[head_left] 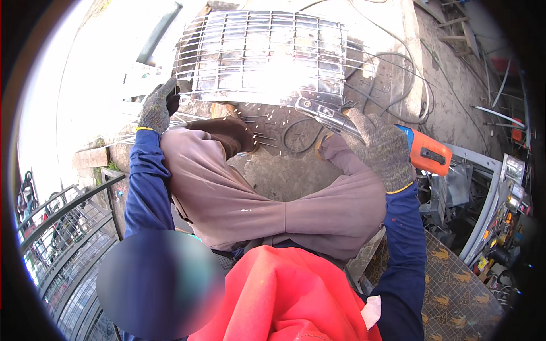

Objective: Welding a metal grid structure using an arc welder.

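Observation:
A rectangular metal grille (244, 59) of crossed thin rods stands before my knees, with a sheet-metal panel behind the rods. My left hand (157, 107), in a grey knit glove, is closed at the grille's lower left corner. In the same kind of glove, my right hand (380, 149) grips a hand-held power tool (430, 153) with an orange and blue body. Its long, narrow silver head points left to the grille's lower edge. White glare hides the spot beyond the tip, and sparks fly below it.
Cables (398, 108) loop over the ground at right. Loose rods (261, 128) lie between my feet. A dark metal frame (68, 210) stands on the left. To the right are a patterned board (455, 290) and a cluster of tools (500, 244). Red cloth (278, 295) covers my lap's near side.

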Tool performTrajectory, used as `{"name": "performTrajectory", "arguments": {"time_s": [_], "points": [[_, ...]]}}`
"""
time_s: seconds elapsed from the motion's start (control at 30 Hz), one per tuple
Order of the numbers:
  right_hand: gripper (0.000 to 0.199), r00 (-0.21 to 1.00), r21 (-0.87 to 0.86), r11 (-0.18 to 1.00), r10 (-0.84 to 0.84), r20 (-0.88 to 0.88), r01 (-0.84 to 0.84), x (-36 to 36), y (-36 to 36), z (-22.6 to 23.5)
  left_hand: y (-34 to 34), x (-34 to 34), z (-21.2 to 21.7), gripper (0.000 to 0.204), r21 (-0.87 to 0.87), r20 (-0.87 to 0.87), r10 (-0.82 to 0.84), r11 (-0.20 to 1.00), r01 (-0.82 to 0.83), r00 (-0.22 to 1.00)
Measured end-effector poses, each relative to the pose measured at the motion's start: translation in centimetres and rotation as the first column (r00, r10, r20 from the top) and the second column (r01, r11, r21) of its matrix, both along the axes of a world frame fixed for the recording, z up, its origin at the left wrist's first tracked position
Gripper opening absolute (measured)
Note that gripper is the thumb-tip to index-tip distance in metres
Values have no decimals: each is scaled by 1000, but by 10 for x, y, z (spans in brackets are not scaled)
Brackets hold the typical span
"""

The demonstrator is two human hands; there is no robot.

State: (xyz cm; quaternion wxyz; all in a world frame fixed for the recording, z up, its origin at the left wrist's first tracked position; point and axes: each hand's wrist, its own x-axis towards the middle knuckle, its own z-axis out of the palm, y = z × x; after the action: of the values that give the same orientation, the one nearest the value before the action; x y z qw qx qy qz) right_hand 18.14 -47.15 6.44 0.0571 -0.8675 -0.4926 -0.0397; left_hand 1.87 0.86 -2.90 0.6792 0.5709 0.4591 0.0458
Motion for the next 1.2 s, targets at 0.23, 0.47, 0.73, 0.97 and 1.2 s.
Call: {"name": "performTrajectory", "arguments": {"time_s": [0.23,0.47,0.73,0.97,1.2], "points": [[45,998,52,998,-28,-50,30,2,1,0,-6,4,3,20,-59,16,86,995,-85,996],[45,999,79,997,-7,-37,10,4,-1,-3,5,0,-14,16,-67,36,125,990,-123,991],[47,999,18,1000,-18,-30,18,4,-4,-5,11,-4,-38,19,40,191,-46,998,39,981],[49,999,6,1000,-4,-47,4,2,-2,-5,20,-10,-38,18,424,190,-328,878,223,925],[48,999,10,999,37,1,-37,5,-4,-8,-4,2,-2,18,65,24,-36,997,35,999]]}}
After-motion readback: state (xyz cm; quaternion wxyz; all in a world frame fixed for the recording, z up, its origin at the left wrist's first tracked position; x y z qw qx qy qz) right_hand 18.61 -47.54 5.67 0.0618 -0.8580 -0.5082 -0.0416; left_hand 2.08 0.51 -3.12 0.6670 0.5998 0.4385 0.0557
